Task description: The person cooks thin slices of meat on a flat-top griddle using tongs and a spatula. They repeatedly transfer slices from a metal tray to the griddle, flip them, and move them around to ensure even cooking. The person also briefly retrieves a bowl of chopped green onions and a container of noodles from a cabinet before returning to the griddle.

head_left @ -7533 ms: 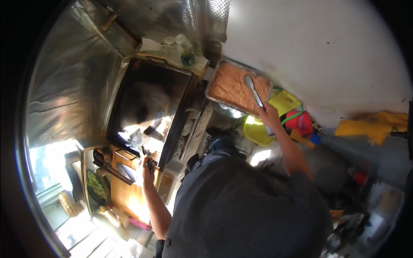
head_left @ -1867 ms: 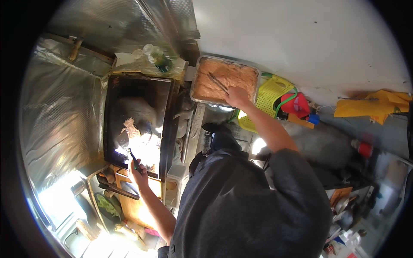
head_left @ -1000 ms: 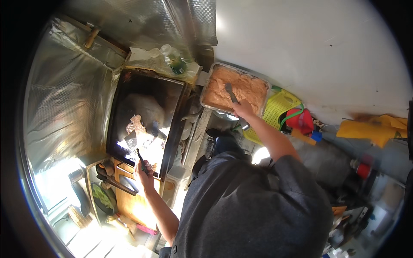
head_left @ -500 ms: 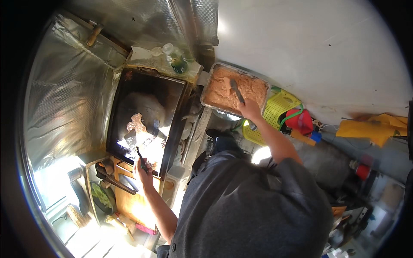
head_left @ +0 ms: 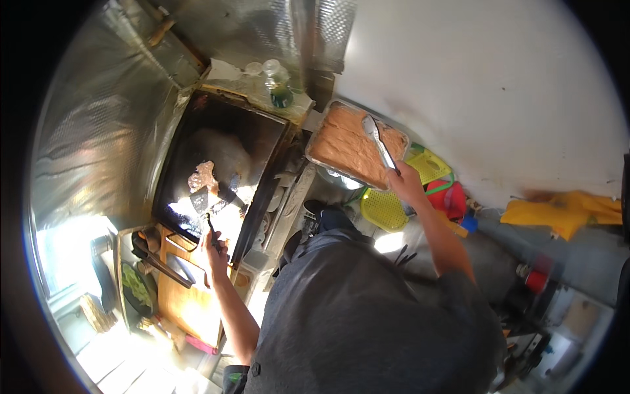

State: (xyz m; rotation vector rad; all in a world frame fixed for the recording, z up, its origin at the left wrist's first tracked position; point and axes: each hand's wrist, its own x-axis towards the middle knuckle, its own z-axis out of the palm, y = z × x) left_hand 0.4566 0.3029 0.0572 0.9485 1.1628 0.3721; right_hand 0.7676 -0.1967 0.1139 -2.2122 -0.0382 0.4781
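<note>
My left hand (head_left: 214, 253) is closed round the dark handle of a spatula (head_left: 202, 200), whose flat grey blade rests low over the griddle (head_left: 207, 125). Just beyond the blade lies a pinkish-brown lump of food (head_left: 204, 176) on the dark cooking surface. Strong sunlight washes out the griddle's near part. On the other side, my right hand (head_left: 407, 182) grips a long metal spoon (head_left: 376, 134), its bowl over the far right part of a rectangular tray (head_left: 314, 156). A smooth reddish-brown, paste-like mixture (head_left: 341, 141) fills that tray.
A green-labelled bottle (head_left: 280, 92) stands on the ledge behind the griddle. Yellow-green perforated baskets (head_left: 384, 211) and a red item (head_left: 447, 199) sit right of the tray. A wooden board (head_left: 190, 299) and a pan of green leaves (head_left: 136, 289) lie at the lower left. Foil lines the left wall.
My right hand has turned the spoon so its shiny side shows, and the mixture's surface looks smoother. The spatula blade now shows beside the food lump. The whole view has shifted slightly.
</note>
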